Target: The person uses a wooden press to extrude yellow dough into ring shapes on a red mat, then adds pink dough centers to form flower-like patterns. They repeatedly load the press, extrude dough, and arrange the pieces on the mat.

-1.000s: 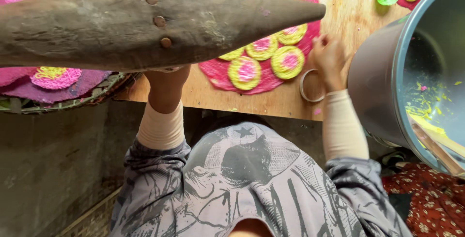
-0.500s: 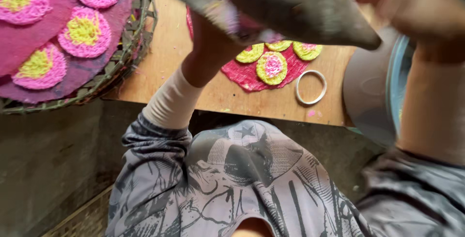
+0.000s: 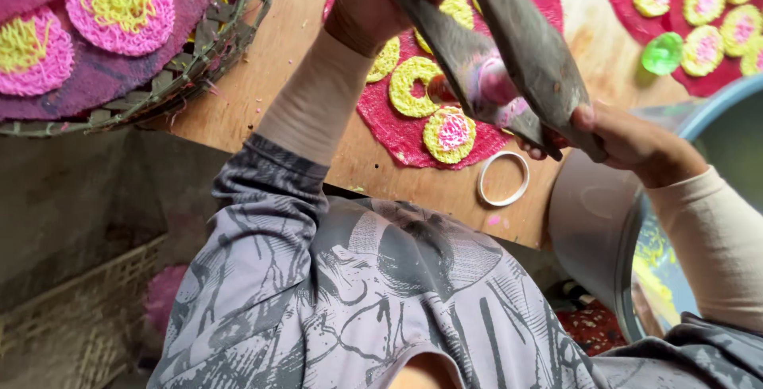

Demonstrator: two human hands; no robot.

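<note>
Gripping a dark two-armed wooden press (image 3: 509, 63): my left hand (image 3: 373, 0) and right hand (image 3: 620, 139) closed, apparently squeezing pink dough (image 3: 497, 83) above the tabletop (image 3: 270, 79).

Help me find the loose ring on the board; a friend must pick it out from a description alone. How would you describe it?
Start at the wooden board and go to its near edge, beside the grey tub. Just below the red mat of yellow-and-pink noodle discs lies the white ring, under the right hand. Unlike the discs, it is thin, plain and hollow, showing bare wood inside.
</note>
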